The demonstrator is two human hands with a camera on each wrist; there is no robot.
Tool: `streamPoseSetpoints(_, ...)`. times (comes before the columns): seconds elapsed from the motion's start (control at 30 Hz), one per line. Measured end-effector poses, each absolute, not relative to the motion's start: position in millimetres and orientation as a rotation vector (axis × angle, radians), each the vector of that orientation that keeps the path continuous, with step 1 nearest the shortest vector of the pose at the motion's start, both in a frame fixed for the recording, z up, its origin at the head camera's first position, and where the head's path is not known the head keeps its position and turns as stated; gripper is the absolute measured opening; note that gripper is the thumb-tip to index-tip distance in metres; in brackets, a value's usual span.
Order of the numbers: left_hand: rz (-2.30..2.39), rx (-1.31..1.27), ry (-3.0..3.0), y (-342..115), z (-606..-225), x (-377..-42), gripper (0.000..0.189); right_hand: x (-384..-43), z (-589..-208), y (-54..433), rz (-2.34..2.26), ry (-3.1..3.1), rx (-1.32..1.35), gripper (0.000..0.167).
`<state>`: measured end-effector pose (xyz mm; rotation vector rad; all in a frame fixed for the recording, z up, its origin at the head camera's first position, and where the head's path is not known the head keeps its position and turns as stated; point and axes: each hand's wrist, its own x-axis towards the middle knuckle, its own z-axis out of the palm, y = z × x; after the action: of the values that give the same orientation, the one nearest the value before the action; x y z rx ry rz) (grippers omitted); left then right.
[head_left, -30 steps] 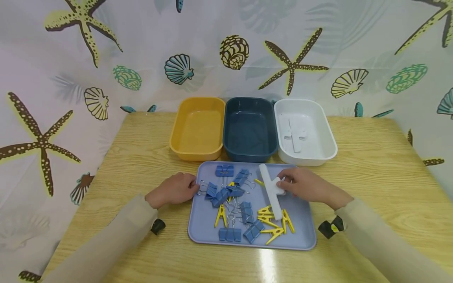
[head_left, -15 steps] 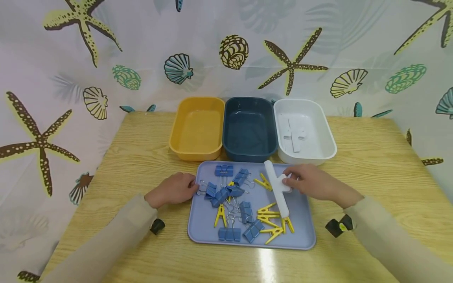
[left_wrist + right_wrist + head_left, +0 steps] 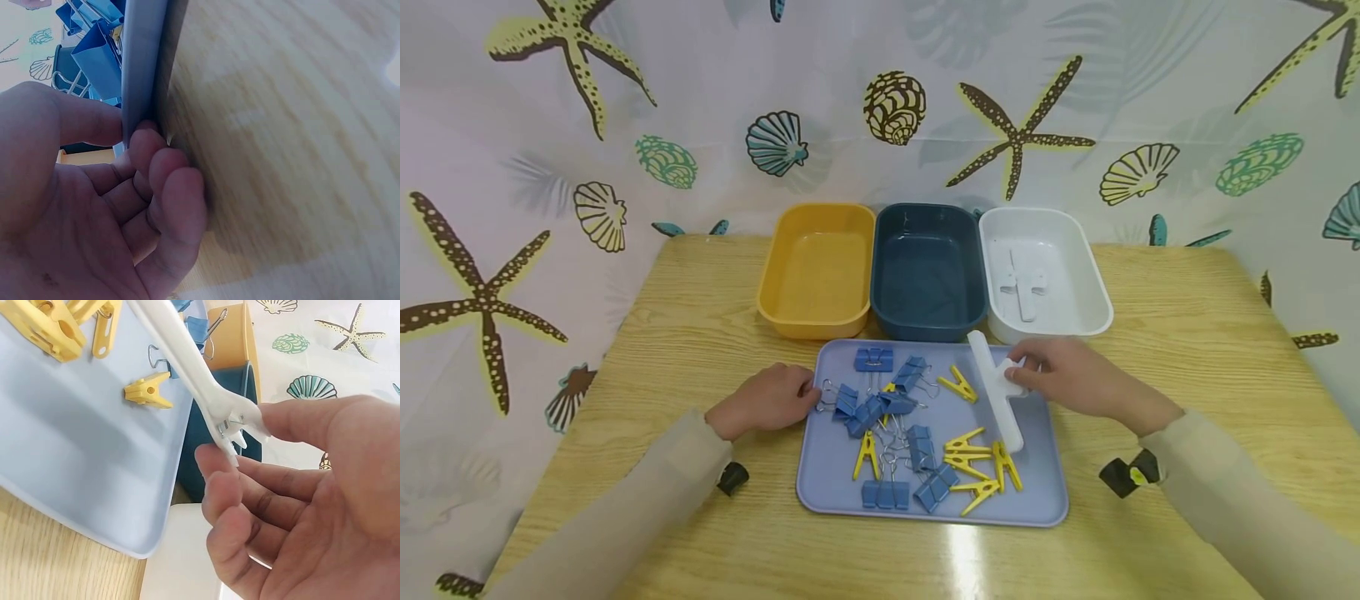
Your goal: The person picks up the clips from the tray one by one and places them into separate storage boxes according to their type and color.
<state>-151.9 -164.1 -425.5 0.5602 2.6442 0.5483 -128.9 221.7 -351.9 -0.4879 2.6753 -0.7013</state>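
Note:
In the head view my right hand [image 3: 1075, 377] pinches a long white bag clip [image 3: 1000, 400] by its handle, above the right part of the blue-grey tray [image 3: 1037, 500]. The right wrist view shows the clip's handle and metal spring [image 3: 225, 427] between thumb and fingers. My left hand [image 3: 769, 398] grips the tray's left edge; in the left wrist view the thumb is at the rim and the fingers [image 3: 184, 200] curl beneath. On the tray lie several blue binder clips [image 3: 886, 495], mostly left and centre, and several yellow clothespins [image 3: 957, 384].
Behind the tray stand a yellow bin [image 3: 816, 275], a dark blue bin [image 3: 928, 275] and a white bin [image 3: 1075, 279], side by side. White clips [image 3: 1025, 296] lie in the white bin. A patterned sheet [image 3: 835, 75] hangs behind the wooden table [image 3: 700, 333].
My right hand has moved right and slightly away with the white bag clip, uncovering a yellow clothespin. My left hand stays at the tray's edge.

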Motion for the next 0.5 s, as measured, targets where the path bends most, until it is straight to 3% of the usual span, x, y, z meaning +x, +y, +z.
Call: streamPoseSetpoints(0.5,0.552,0.545,2.627,-163.3,-423.9,-152.0,0.035,-132.6,-345.6,228.5,-0.707,2.723,-0.460,0.029)
